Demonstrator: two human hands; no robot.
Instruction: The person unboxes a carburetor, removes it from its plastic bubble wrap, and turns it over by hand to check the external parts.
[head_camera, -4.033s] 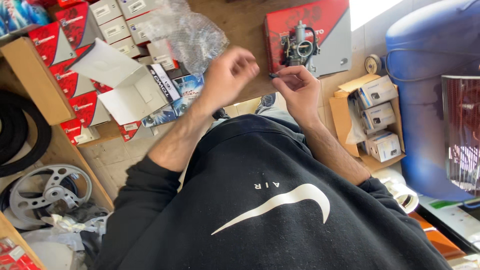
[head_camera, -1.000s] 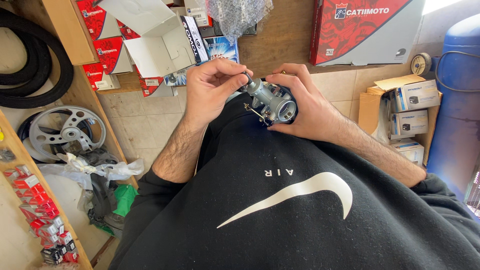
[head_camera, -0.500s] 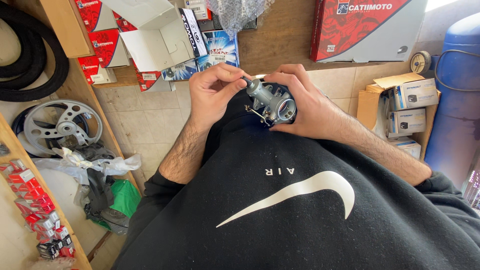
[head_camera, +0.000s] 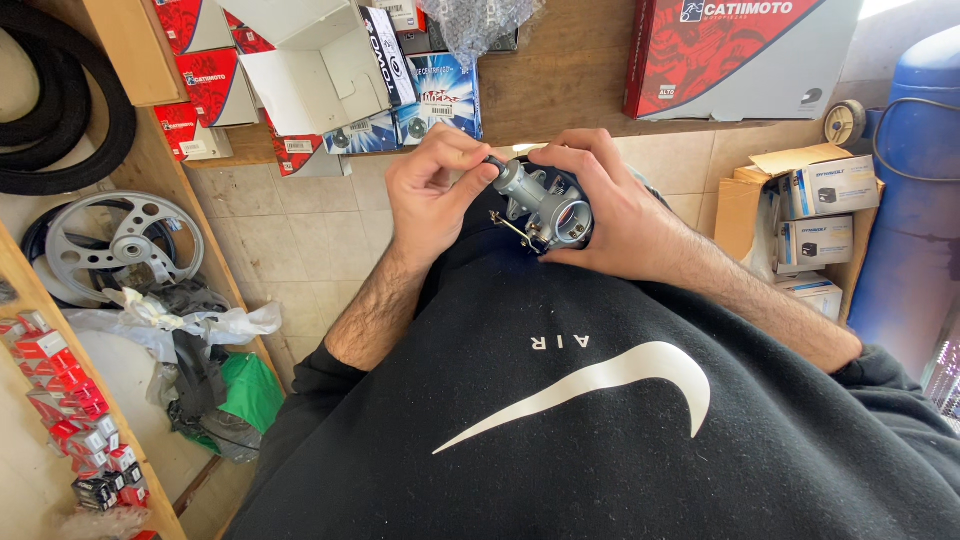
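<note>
Near: black sweatshirt (head_camera: 620, 420), soft knit, white swoosh mark on chest, sleeves pushed up.

Both hands meet just above it. Right hand (head_camera: 620, 215) is wrapped closed round the body of a small metal carburetor (head_camera: 545, 208), palm cupping it from the right. Left hand (head_camera: 430, 200) pinches thumb + forefinger on the dark cap at the carb's upper-left end; rest of fingers curled.

Handling, my read: cast alloy, stiff, fairly dense for its size, prob matte/grippy where cast, slick on machined bits. Body takes a firm hold fine. Thin bent wire/lever (head_camera: 512, 232) sticking out lower-left looks bendable, so keep grip off it. Round bore at front is open, keep dirt out. Best hold = around main barrel, as right hand does now.

Mid: beige tiled floor (head_camera: 300, 230), smooth. Silver spoked wheel part (head_camera: 120, 240), crumpled plastic bags + green bag (head_camera: 250, 390) at left.

Far: wooden shelf (head_camera: 560, 80), red/white cardboard boxes (head_camera: 720, 55), open white box (head_camera: 300, 60), black rubber tyres (head_camera: 60, 110) upper left, blue tank (head_camera: 915, 200) right, stacked small cartons (head_camera: 825, 215) beside it.
</note>
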